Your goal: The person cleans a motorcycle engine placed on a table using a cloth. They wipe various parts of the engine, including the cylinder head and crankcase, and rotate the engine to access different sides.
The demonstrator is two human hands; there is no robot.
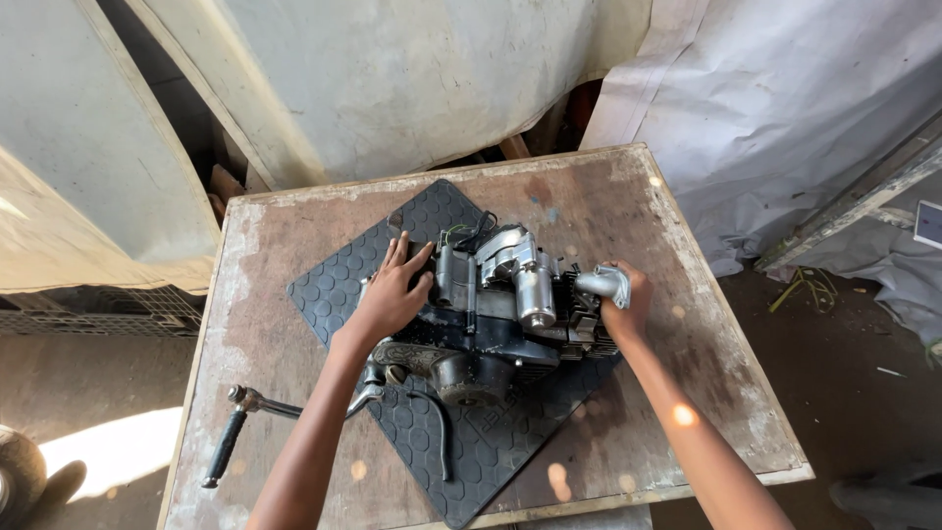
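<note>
The left hand (392, 291) lay flat and open, fingers spread, pressed against the near-left end of a small motorcycle engine (496, 314). The right hand (626, 299) was closed around a silver curved intake pipe (605, 283) jutting from the engine's opposite end, so the engine sat between the two hands. It rested on a black rubber mat (491, 442) with a hexagon pattern, laid cornerwise on a worn wooden table (687, 373). Below the left wrist, a kick-start lever (235, 432) with a black rubber grip reached out past the mat's edge, and a thin black lever (442, 432) curved down from the engine's underside toward the person.
</note>
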